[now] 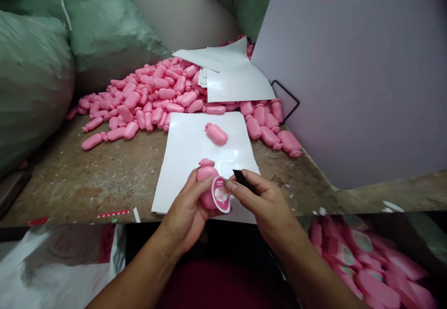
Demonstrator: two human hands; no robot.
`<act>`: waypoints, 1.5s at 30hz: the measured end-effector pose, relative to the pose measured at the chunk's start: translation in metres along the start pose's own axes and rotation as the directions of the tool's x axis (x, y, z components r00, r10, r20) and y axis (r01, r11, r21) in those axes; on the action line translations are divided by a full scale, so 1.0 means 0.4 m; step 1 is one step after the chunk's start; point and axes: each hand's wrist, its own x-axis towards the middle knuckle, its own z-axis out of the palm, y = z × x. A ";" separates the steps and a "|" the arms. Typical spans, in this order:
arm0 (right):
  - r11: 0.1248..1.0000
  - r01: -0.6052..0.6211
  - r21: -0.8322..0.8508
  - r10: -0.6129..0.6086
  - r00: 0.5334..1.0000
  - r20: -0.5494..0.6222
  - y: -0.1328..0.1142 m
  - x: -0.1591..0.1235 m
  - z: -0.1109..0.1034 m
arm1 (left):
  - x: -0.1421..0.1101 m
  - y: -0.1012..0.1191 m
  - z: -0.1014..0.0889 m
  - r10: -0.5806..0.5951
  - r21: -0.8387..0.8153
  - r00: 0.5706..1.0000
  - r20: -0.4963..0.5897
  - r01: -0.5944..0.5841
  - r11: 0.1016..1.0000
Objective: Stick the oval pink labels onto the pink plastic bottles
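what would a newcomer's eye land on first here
Probably the big heap of pink bottles at the back of the worktable, between green sacks on the left and a pale panel on the right. Next, at the front, the left hand holds a single bottle, while the right hand, gripping a black tool, is at the edge of the bottle's pink label.
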 end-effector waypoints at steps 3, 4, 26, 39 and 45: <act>0.999 -0.010 -0.035 0.010 1.000 -0.001 -0.002 0.001 0.008 | 0.001 -0.004 -0.003 0.008 -0.028 1.000 -0.017 -0.009 1.000; 0.999 -0.015 -0.038 0.015 1.000 0.001 -0.001 0.002 0.011 | 0.002 -0.005 -0.003 0.013 -0.023 1.000 -0.022 -0.014 1.000; 0.999 -0.037 -0.013 0.037 0.999 0.007 0.017 0.010 0.019 | 0.009 -0.024 -0.011 0.046 0.064 0.999 0.013 -0.047 0.997; 0.999 -0.034 -0.014 0.034 0.999 0.013 0.022 0.015 0.023 | 0.012 -0.019 -0.008 0.045 0.071 0.999 -0.020 -0.044 0.997; 0.999 -0.031 -0.017 0.031 1.000 0.004 0.024 0.021 0.024 | 0.015 -0.013 -0.004 0.039 0.057 0.999 -0.012 -0.038 0.998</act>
